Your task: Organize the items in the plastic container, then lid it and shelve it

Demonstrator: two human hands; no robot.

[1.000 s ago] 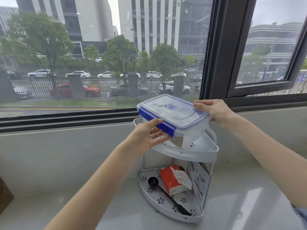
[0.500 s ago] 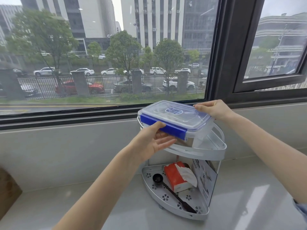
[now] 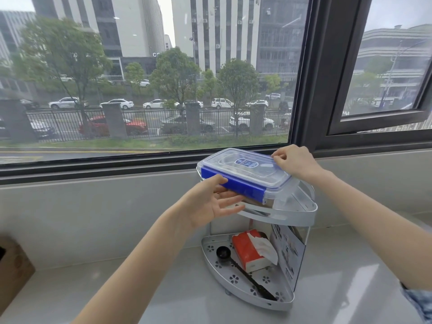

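Note:
The clear plastic container (image 3: 245, 169), lidded with blue side clips, sits low on the top tier of a grey corner shelf (image 3: 292, 218) by the window. My left hand (image 3: 208, 204) holds its near left side, thumb on the blue clip and fingers spread under its edge. At the lid's far right corner, my right hand (image 3: 294, 162) grips with curled fingers. The container's contents are hidden behind the clip and my hand.
The shelf's lower tier (image 3: 233, 288) holds a red tissue pack (image 3: 250, 251) and a black scoop (image 3: 245, 274). It stands on a pale counter (image 3: 140, 288) against the window sill wall. A cardboard box (image 3: 14, 272) is at the far left edge.
The container has come down from above the shelf onto its top tier. My left fingers have spread wider beneath it. My right hand stays on the far corner.

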